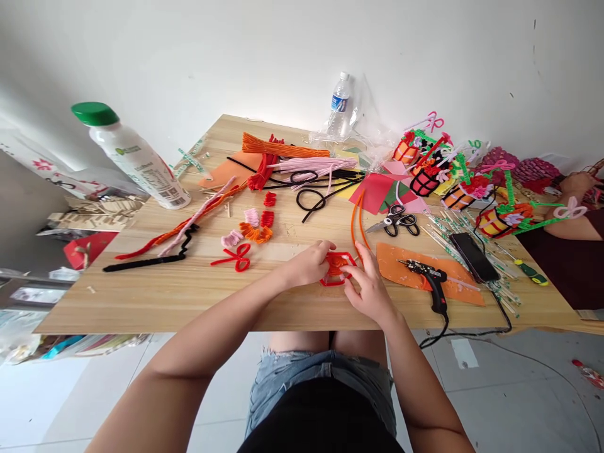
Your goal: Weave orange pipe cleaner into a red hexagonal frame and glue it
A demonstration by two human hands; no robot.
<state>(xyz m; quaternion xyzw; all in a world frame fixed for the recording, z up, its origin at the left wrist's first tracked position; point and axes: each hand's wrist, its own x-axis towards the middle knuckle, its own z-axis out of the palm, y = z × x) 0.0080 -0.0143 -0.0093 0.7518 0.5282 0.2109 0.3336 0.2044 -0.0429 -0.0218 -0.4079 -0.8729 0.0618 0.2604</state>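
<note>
Near the front edge of the table, a small red hexagonal frame (pixel 325 277) with orange pipe cleaner inside lies between my hands. My left hand (pixel 309 263) is closed on its left side, thumb and fingers bent at the rim. My right hand (pixel 372 292) grips the right side, fingertips over the edge and partly hiding it. Two long orange pipe cleaners (pixel 355 217) curve away beyond my right fingertips; where their near ends go is hidden. Left of my hands are a red pipe-cleaner bow (pixel 241 258) and an orange crimped piece (pixel 257 233).
To the right lie scissors (pixel 399 220), a black glue gun (pixel 431 280) on orange paper, a phone (pixel 474 257) and several finished flower baskets (pixel 504 220). Pipe-cleaner bundles (pixel 285 147) and a water bottle (pixel 338 107) are behind. A white bottle (pixel 136 160) stands left. Another person's arm (pixel 576 214) shows at right.
</note>
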